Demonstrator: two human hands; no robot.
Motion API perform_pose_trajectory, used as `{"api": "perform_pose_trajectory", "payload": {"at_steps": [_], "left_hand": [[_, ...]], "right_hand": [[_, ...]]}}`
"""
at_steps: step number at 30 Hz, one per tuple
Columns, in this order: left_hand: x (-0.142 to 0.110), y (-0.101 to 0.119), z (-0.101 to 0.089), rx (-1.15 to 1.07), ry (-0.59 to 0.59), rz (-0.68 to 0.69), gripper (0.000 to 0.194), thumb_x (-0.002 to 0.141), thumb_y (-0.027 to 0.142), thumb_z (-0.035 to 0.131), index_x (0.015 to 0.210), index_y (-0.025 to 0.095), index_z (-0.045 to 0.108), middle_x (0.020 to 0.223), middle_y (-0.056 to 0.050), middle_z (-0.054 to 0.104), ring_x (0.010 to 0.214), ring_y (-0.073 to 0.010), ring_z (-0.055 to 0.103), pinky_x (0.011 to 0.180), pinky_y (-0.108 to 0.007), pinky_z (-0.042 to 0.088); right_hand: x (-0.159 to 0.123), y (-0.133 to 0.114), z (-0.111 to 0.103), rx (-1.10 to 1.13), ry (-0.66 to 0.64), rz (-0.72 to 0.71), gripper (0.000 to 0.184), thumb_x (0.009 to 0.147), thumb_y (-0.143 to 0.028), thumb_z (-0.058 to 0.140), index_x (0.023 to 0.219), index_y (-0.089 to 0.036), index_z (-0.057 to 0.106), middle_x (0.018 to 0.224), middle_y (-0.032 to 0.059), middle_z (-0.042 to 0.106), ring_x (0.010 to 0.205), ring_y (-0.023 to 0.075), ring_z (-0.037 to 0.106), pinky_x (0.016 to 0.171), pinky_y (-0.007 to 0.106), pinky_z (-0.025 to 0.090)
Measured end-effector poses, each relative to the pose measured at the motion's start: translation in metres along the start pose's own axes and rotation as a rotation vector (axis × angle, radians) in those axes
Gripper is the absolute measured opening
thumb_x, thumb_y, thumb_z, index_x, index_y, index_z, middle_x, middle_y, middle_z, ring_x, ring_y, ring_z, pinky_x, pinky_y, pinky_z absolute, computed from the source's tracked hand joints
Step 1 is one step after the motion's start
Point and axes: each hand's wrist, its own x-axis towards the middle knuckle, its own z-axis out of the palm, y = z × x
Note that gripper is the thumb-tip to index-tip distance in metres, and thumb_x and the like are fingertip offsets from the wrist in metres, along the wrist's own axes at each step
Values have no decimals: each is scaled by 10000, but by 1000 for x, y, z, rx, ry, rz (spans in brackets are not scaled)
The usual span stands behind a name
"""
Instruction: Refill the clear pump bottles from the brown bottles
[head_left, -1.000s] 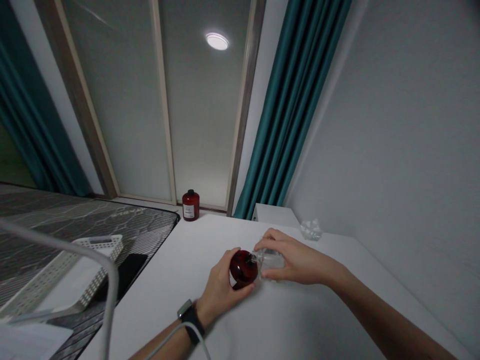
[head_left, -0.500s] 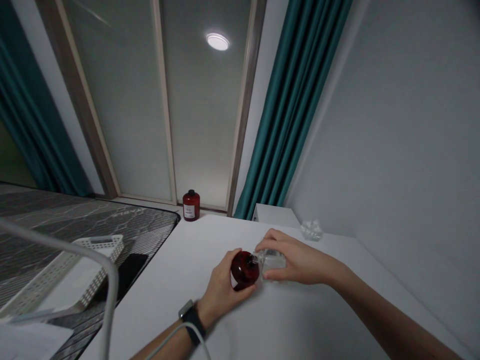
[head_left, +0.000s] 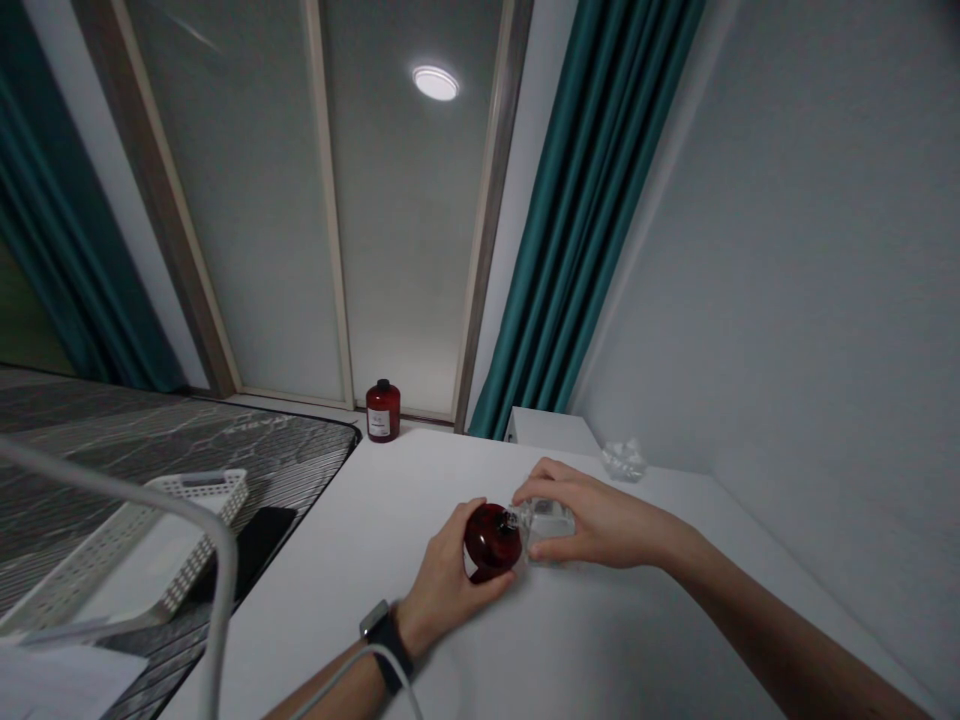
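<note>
My left hand point(head_left: 457, 565) is wrapped round a dark red, rounded bottle point(head_left: 491, 545) with a white label partly covered by my fingers. From the other side, my right hand point(head_left: 574, 510) grips a small clear bottle point(head_left: 551, 522), tipped on its side. Its narrow neck points left and meets the mouth of the red bottle; whether liquid passes between them I cannot make out. Both bottles are over the white table point(head_left: 420, 465). A second red bottle point(head_left: 383, 411), with a black cap and white label, stands upright at the table's far left corner.
Crumpled clear plastic point(head_left: 624, 460) lies at the table's back right, near a white box point(head_left: 553, 430). On the left are a white perforated basket point(head_left: 202, 510) and a black flat item point(head_left: 259, 540) on a dark patterned surface. A pale curved cable point(head_left: 221, 580) crosses the lower left.
Both hands and the two bottles have shifted very slightly to the right. The clear bottle's neck stays at the red bottle's mouth.
</note>
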Motion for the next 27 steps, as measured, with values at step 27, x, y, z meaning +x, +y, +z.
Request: {"api": "perform_pose_trajectory", "payload": {"at_steps": [27], "left_hand": [[-1, 4, 1, -75, -11, -58, 715, 672, 231, 762, 1309, 177, 441, 1283, -138, 605, 1192, -310, 597, 1052, -485, 471]], "right_hand": [[-2, -7, -3, 13, -22, 11, 439, 792, -317, 748, 1207, -247, 622, 1147, 57, 531, 1084, 223, 551, 1004, 370, 432]]}}
